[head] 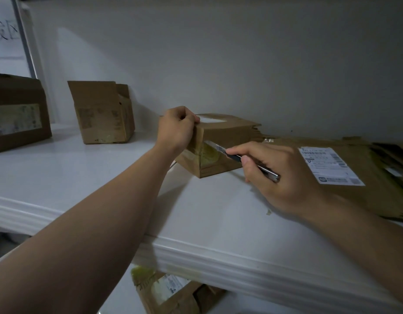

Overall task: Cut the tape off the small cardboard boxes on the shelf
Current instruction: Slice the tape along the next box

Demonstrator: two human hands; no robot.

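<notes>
A small cardboard box (227,132) sits on the white shelf (105,177) near the back wall, with yellowish tape (208,154) over its near corner. My left hand (176,128) grips the box's left top corner, thumb on the lid. My right hand (277,175) holds a slim utility knife (252,163) like a pen. Its blade tip lies against the tape on the box's front face, along a pale slit. Two more small boxes stand on the shelf: one (103,112) in the middle left with its flaps loose, another (18,112) at the far left edge.
Flattened cardboard with a white shipping label (329,165) lies on the shelf at the right, behind my right hand. Another torn box (173,293) lies below the shelf's moulded front edge (241,264). A scrap of tape (268,211) sits on the shelf near my right wrist.
</notes>
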